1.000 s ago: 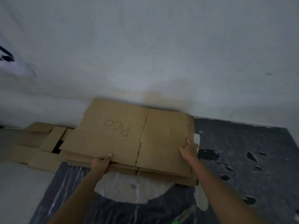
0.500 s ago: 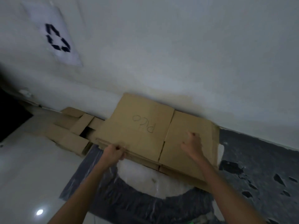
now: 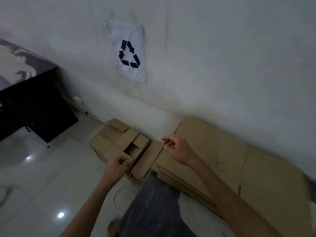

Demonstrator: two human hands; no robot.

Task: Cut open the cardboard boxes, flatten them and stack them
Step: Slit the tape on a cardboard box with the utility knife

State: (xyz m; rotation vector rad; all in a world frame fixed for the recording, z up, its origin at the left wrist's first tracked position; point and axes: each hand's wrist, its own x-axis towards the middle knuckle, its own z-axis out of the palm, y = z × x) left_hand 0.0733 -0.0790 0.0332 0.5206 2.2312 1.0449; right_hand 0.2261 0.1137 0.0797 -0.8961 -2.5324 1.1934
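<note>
Two hands in view, two lots of cardboard on the floor [image 3: 51,177], both against the foot of the wall [image 3: 222,65]. On the right I see one stack of flattened boxes [image 3: 256,168], several sheets deep, too blurred to count. On the left is one smaller flattened box [image 3: 109,144], flaps spread and touching the stack's left end.

The left hand [image 3: 116,166] is at that small box's near edge. Its fingers [image 3: 125,159] are curled tight by a flap corner, and I cannot tell whether they pinch it. The right hand [image 3: 181,151] is over the stack's left end, its fingers [image 3: 166,139] loosely curled and holding nothing.

One recycling sign [image 3: 130,55] is taped to the wall above. One dark mat [image 3: 157,202] lies under the stack's near edge.
</note>
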